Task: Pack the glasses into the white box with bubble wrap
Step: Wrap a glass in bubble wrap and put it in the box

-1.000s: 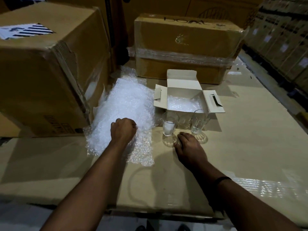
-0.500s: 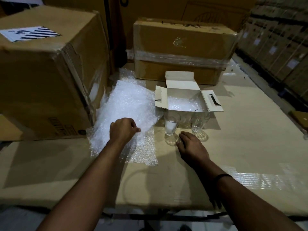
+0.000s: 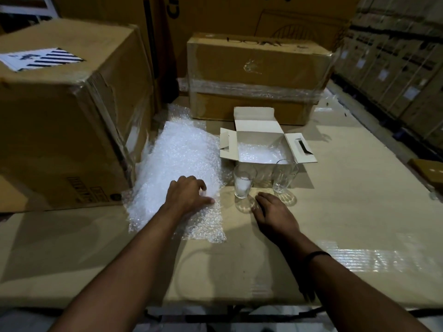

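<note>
Two clear glasses stand upright in front of the open white box (image 3: pixel 259 127). The left glass (image 3: pixel 243 183) has white bubble wrap stuffed inside; the right glass (image 3: pixel 284 176) looks empty. More bubble wrap lines the box's bottom. A loose pile of bubble wrap sheets (image 3: pixel 182 156) lies left of the box. My left hand (image 3: pixel 188 196) rests on the near part of that pile, thumb and fingers spread. My right hand (image 3: pixel 273 212) lies flat on the table just in front of the two glasses, fingertips close to their bases, holding nothing.
A large brown carton (image 3: pixel 60 121) stands at the left, touching the bubble wrap pile. A film-wrapped carton (image 3: pixel 259 75) sits right behind the white box. Stacked cartons (image 3: pixel 395 68) line the right side. The cardboard-covered table (image 3: pixel 347 200) stretches to the right.
My left hand has uncurled from a fist and now spreads its fingers on the bubble wrap. My right hand has stayed by the glasses.
</note>
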The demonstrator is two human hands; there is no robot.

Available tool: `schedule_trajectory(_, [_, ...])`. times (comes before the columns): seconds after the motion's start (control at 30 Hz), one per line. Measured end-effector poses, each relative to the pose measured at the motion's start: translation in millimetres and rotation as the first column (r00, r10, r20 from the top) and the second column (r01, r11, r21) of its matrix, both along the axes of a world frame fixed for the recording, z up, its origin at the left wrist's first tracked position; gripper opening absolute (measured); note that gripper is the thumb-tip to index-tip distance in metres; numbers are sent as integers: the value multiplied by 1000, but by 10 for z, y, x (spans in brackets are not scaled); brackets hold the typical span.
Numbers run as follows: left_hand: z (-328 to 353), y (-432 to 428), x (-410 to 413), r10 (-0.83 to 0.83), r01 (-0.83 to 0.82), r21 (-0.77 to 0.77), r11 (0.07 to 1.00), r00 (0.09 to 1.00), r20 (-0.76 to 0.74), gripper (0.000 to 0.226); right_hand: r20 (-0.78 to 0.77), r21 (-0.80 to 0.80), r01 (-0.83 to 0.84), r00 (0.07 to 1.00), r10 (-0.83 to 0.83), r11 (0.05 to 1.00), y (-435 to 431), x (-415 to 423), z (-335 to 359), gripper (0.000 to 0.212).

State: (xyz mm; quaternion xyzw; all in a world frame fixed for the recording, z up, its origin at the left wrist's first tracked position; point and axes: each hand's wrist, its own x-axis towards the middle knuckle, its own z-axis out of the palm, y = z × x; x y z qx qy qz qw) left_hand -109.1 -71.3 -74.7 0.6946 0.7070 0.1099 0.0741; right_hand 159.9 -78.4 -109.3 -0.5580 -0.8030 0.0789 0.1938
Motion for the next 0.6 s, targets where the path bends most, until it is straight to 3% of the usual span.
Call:
schedule_trajectory(0.07, [-46, 14, -1, 20, -20, 4, 1000, 1000, 17, 24, -7, -13, 4, 1000, -4, 1000, 11, 6, -11, 40])
schedule_trajectory(0.13, [-70, 24, -42, 111, -123, 46, 991, 972, 205, 16, -18, -1, 0, 1000, 0, 1000, 16, 9, -16, 39])
schedule_trajectory(0.27, [29, 36, -149, 237, -346, 80, 935, 776, 584, 24, -33, 11, 4, 999, -4, 1000, 14, 19, -33, 39])
schedule_trajectory(0.33, [128, 14, -142, 229, -415, 111, 903, 683, 693, 21, -38, -12, 12, 999, -12, 1000, 23, 25, -28, 41])
schedule_trajectory(0.5, [299, -173, -18, 92, -506, 339, 793, 650, 755, 22, -37, 3, -4, 999, 4, 1000, 30, 32, -54, 40])
schedule_trajectory(0.6, [344, -318, 48, 1, -509, 455, 731, 667, 745, 20, -24, 114, -9, 1000, 12, 993, 12, 48, -41, 23])
